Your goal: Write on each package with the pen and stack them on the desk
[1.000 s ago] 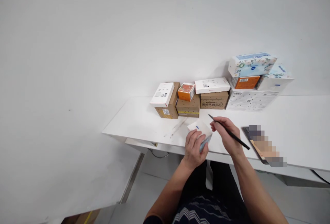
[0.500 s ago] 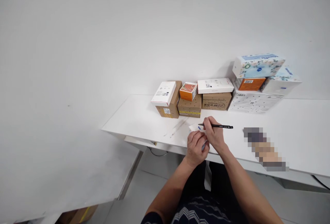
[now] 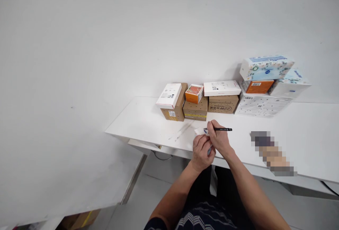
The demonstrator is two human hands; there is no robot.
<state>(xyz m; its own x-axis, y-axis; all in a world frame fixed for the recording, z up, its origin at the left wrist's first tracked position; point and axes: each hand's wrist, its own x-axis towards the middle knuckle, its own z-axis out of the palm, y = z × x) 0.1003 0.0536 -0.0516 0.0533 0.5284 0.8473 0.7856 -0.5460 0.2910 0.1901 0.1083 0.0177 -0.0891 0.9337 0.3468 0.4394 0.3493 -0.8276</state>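
Near the front edge of the white table, my right hand [image 3: 219,136] is closed around a black pen [image 3: 224,129]. The pen lies nearly level, its back end pointing right and its other end partly behind my fingers. My left hand [image 3: 202,152] is closed on a small white packet with blue marks [image 3: 200,131]. A white corner with a blue mark sticks out beyond my fingers, and a pale blue part shows beneath them; the rest is covered. Both hands touch or nearly touch each other, with the pen's front end over the packet.
Along the wall stand brown cartons [image 3: 195,110], with white flat boxes [image 3: 169,96] and an orange box [image 3: 194,94] on top. Tissue packs [image 3: 267,68] are stacked at the right, above a white dotted package [image 3: 262,106]. A blurred patch [image 3: 272,152] covers something on the white table [image 3: 148,117].
The black pen has shifted left in my right hand, so less of its back end sticks out. My left hand and the packet stay almost in place.
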